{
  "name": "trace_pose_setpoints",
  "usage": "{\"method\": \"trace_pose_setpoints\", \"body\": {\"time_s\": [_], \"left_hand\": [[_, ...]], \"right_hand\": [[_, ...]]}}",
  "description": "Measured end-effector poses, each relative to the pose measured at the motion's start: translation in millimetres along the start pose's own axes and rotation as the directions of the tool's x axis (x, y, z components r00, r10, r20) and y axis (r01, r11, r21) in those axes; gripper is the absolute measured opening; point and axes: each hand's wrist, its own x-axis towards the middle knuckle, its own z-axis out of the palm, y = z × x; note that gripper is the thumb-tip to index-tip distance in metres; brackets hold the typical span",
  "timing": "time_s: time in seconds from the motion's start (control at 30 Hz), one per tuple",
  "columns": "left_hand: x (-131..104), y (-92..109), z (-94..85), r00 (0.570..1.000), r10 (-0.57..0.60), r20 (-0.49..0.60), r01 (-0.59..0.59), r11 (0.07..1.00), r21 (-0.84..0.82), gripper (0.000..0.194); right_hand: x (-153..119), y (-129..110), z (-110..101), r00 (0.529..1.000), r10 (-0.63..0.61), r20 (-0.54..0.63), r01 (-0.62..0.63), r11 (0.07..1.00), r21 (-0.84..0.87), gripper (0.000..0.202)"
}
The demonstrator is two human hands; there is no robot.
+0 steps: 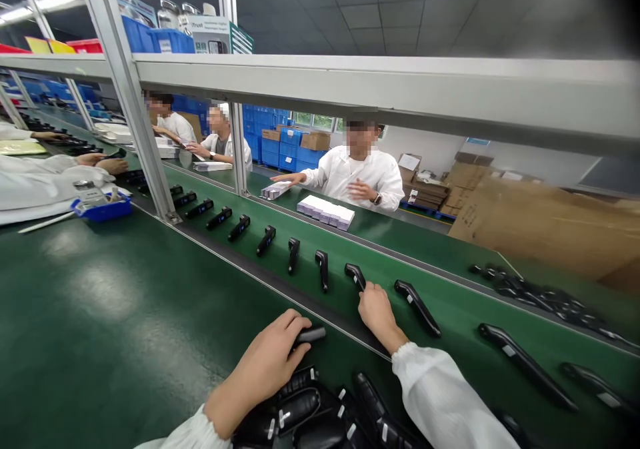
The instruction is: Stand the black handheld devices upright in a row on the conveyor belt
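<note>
My left hand point(267, 362) is closed around a black handheld device point(311, 334) with an angled head, shaped like a forehead thermometer. It is just above the near bench, beside a pile of similar black devices point(300, 410) with small white labels. Over the green belt, my right hand point(379, 310) grips the lower end of another black device point(354, 274), whose head points away from me. The fingertips on that device are partly hidden. To the right of this hand lies one more black device point(419, 308) on the belt.
Several black devices point(240, 228) stand in a spaced row along the green belt point(400, 262). White box stacks point(325, 212) sit beyond it, before a seated person point(363, 169). A metal post point(133, 96) and shelf beam point(350, 79) frame the bench. A blue tray point(103, 208) is left.
</note>
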Motion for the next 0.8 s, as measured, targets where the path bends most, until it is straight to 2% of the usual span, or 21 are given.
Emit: {"method": "trace_pose_setpoints", "body": {"time_s": [0.1, 0.17, 0.2, 0.27, 0.33, 0.43, 0.5, 0.53, 0.6, 0.7, 0.8], "left_hand": [[1.2, 3.0, 6.9, 0.988, -0.068, -0.139, 0.055, 0.994, -0.093, 0.041], [2.3, 5.6, 10.8, 0.966, -0.13, -0.222, 0.095, 0.983, -0.159, 0.046], [2.8, 7.0, 12.5, 0.955, -0.152, -0.254, 0.106, 0.976, -0.189, 0.045], [3.9, 9.3, 15.8, 0.938, -0.168, -0.303, 0.1, 0.969, -0.227, 0.043], [4.9, 10.6, 19.5, 0.923, -0.156, -0.353, 0.072, 0.968, -0.241, 0.04], [5.9, 10.8, 23.4, 0.91, -0.133, -0.392, 0.038, 0.97, -0.24, 0.037], [5.3, 11.0, 21.9, 0.918, -0.11, -0.381, 0.019, 0.972, -0.233, 0.036], [4.4, 11.4, 19.2, 0.926, -0.094, -0.365, 0.009, 0.974, -0.227, 0.036], [1.3, 13.0, 10.0, 0.948, -0.064, -0.312, 0.0, 0.98, -0.2, 0.038], [-5.5, 16.0, -7.3, 0.991, 0.003, -0.131, -0.014, 0.996, -0.084, 0.036], [-10.6, 16.4, -15.7, 0.996, 0.056, 0.069, -0.061, 0.996, 0.069, 0.021]], "right_hand": [[-8.3, -1.4, -15.0, 0.997, 0.013, -0.081, -0.011, 1.0, 0.022, 0.047], [-22.7, -9.7, -26.7, 0.993, -0.01, -0.115, 0.032, 0.981, 0.192, 0.047], [-32.3, -17.1, -31.7, 0.996, -0.039, -0.082, 0.065, 0.938, 0.34, 0.044], [-54.4, -37.8, -38.5, 0.985, -0.159, 0.064, 0.077, 0.744, 0.664, 0.038], [-75.2, -63.5, -40.3, 0.952, -0.264, 0.156, 0.009, 0.533, 0.846, 0.033], [-92.4, -97.0, -36.8, 0.958, -0.24, 0.156, -0.076, 0.313, 0.947, 0.026], [-91.9, -107.0, -32.9, 0.974, -0.194, 0.119, -0.069, 0.249, 0.966, 0.025], [-88.4, -107.2, -30.9, 0.977, -0.189, 0.097, -0.048, 0.252, 0.966, 0.023], [-75.7, -98.6, -27.6, 0.98, -0.189, 0.062, 0.002, 0.323, 0.947, 0.022], [-48.1, -70.7, -23.9, 0.988, -0.14, 0.062, 0.021, 0.524, 0.851, 0.026], [-23.1, -41.5, -20.2, 0.995, -0.055, 0.082, -0.017, 0.724, 0.69, 0.036]]}}
